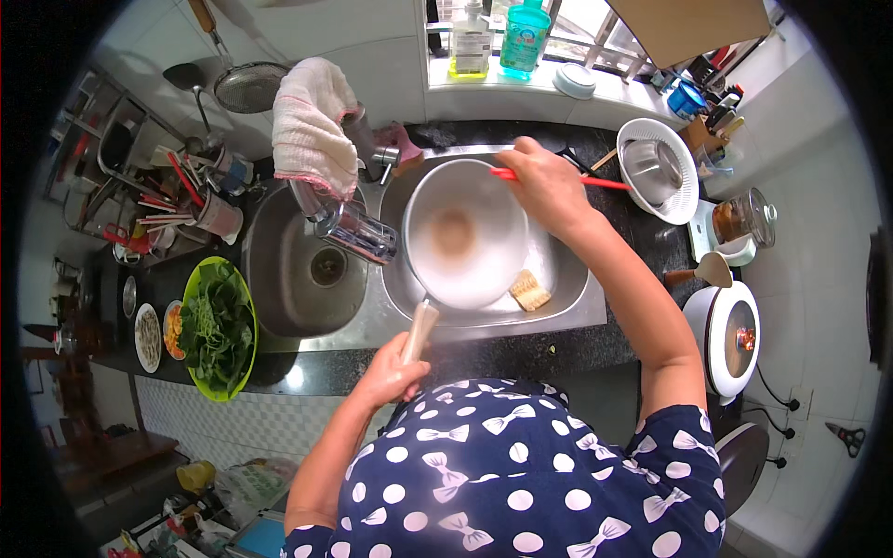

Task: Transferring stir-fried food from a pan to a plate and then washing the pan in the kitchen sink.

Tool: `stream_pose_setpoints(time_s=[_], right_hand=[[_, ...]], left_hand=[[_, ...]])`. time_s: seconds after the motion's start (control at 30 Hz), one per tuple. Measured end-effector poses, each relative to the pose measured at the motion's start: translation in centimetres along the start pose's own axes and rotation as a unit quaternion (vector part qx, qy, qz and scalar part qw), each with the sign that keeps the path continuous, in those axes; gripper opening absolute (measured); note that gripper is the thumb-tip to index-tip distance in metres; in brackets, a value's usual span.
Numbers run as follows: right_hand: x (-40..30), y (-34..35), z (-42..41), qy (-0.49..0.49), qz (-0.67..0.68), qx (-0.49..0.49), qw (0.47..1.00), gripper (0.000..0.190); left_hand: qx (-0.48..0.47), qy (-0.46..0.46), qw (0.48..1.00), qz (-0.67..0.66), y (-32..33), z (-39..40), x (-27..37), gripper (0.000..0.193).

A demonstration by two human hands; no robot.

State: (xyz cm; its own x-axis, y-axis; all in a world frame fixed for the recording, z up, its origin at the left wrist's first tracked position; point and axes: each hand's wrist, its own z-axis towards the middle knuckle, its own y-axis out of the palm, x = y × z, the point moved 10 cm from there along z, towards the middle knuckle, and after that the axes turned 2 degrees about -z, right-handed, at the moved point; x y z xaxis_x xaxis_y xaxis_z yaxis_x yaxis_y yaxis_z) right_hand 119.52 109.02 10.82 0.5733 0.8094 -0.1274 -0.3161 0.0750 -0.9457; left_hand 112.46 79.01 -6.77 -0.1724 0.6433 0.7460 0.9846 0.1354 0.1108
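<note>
A wide white pan or wok point(481, 265) with a brownish patch at its middle rests over the right basin of a steel sink. My left hand point(394, 371) is closed round its light-coloured handle point(421, 331), which points towards me. Above the pan's far right rim, my right hand point(548, 183) grips a red stick-like utensil point(605, 183), perhaps chopsticks; part of it is hidden by the fingers. A tan sponge or scrubbing pad point(530, 291) lies in the basin at the pan's lower right. The chrome faucet point(359, 236) reaches in from the left, a pink-edged white cloth point(314, 129) draped over it.
Left of the sink's left basin point(307, 293) stand a green bowl of leafy greens point(218, 328) and small dishes of food. At right are a white colander point(687, 202) holding a metal bowl, a glass jar point(741, 216) and a white rice cooker point(704, 342). Bottles point(523, 42) line the windowsill.
</note>
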Motion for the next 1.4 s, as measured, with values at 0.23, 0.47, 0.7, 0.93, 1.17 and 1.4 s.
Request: stream_pose_setpoints(time_s=[0.23, 0.47, 0.7, 0.93, 1.17, 1.4], right_hand=[[-9.5, 11.8, 7.2, -0.121, 0.08, -0.171, 0.974, 0.034], [-13.8, 19.5, 10.4, -0.195, 0.023, -0.215, 0.957, 0.021], [-14.3, 22.5, 10.0, -0.241, -0.003, -0.238, 0.941, 0.022], [-13.7, 23.1, 10.4, -0.175, -0.028, -0.331, 0.927, 0.026], [-12.5, 23.9, 11.0, -0.148, -0.075, -0.353, 0.921, 0.027], [-13.2, 24.3, 11.0, -0.14, -0.091, -0.379, 0.91, 0.029]], left_hand=[[-0.105, -0.009, 0.956, -0.274, 1.9, -1.7, -2.2, 0.044], [-0.125, -0.018, 0.945, -0.303, 0.2, -2.9, -2.9, 0.04], [-0.123, -0.048, 0.946, -0.295, -1.2, -2.7, -3.8, 0.038], [-0.128, -0.067, 0.943, -0.299, -1.5, -2.5, -4.3, 0.037], [-0.148, -0.065, 0.935, -0.315, -1.7, -3.4, -3.8, 0.038], [-0.248, -0.078, 0.865, -0.43, -0.2, -2.9, -2.4, 0.036]])
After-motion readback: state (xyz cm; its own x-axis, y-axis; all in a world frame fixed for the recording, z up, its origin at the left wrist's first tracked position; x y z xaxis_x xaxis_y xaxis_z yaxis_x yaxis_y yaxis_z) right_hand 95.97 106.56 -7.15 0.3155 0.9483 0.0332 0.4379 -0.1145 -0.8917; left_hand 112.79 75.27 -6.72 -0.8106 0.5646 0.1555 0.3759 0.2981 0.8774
